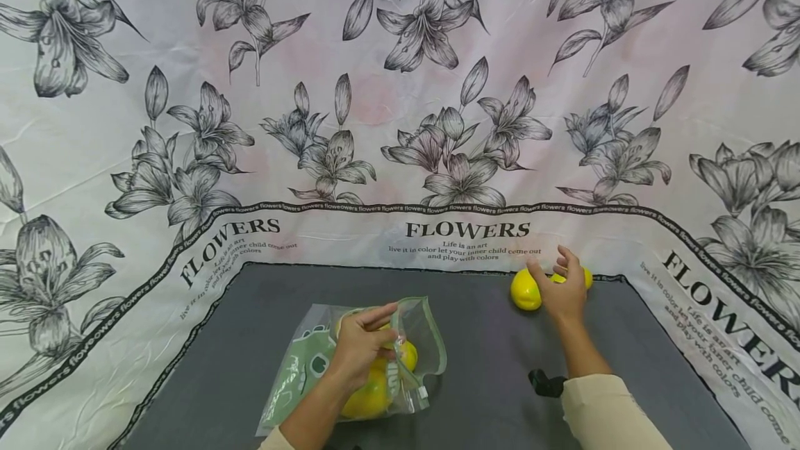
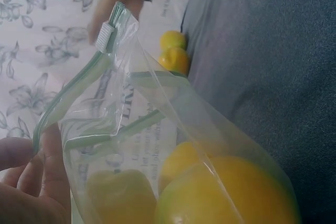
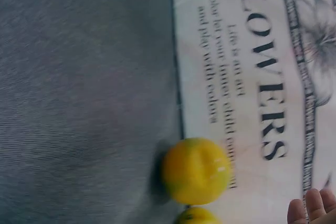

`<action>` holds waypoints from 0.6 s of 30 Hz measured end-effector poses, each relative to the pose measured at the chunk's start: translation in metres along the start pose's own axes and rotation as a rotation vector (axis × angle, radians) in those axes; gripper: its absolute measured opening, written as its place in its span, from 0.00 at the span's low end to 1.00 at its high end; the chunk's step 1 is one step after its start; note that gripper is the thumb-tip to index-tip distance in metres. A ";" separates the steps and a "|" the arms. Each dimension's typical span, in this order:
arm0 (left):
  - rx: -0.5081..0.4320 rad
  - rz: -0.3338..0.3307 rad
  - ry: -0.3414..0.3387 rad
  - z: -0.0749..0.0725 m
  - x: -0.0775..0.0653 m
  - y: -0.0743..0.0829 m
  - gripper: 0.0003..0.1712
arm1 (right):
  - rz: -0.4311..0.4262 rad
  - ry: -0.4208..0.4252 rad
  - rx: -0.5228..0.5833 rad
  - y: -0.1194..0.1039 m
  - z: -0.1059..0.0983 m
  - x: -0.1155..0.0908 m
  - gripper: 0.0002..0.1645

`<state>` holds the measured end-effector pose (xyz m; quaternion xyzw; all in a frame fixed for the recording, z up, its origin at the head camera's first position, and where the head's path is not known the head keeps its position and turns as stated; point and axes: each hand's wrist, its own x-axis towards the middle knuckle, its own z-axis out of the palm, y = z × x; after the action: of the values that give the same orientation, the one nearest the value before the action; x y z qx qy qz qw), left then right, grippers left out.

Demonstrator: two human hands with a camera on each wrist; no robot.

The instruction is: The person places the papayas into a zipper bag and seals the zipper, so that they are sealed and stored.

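Observation:
My left hand (image 1: 359,346) pinches the open mouth edge of a clear zip bag (image 1: 294,373) with a green cartoon print. Several yellow fruits (image 2: 226,192) show through its plastic, and a white slider (image 2: 105,38) sits at one end of the green zip strip. Over at the back right, my right hand (image 1: 565,297) is raised with fingers spread and slightly bent, holding nothing. It overlaps the yellow fruits by the table's back edge in the head view: one round fruit (image 1: 525,290) left of the hand, more yellow (image 1: 589,278) behind the fingers. The fruits have greenish tints.
The table (image 1: 475,339) has a dark grey top. A white cloth (image 1: 337,242) with flower drawings and lettering rises behind it and along both sides. A small black device (image 1: 546,383) is at my right wrist.

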<state>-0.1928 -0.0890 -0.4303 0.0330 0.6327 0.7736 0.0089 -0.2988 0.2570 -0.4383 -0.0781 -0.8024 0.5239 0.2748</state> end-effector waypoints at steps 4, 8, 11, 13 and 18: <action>-0.002 -0.001 0.004 0.000 -0.001 0.000 0.24 | 0.057 -0.031 -0.059 0.019 0.004 -0.001 0.48; -0.013 -0.004 -0.002 0.000 -0.001 0.001 0.25 | 0.099 -0.072 -0.082 0.035 0.009 -0.003 0.51; -0.022 -0.006 -0.011 0.000 -0.001 0.000 0.26 | 0.122 -0.088 -0.092 0.045 0.013 -0.005 0.53; -0.027 -0.008 -0.013 0.000 -0.001 0.000 0.26 | 0.145 -0.093 -0.101 0.051 0.016 -0.006 0.54; -0.007 -0.009 -0.001 0.000 -0.001 -0.001 0.25 | 0.226 -0.109 -0.123 0.065 0.024 -0.010 0.56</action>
<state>-0.1918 -0.0884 -0.4313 0.0303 0.6301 0.7758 0.0129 -0.3133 0.2622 -0.5064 -0.1561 -0.8329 0.5048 0.1648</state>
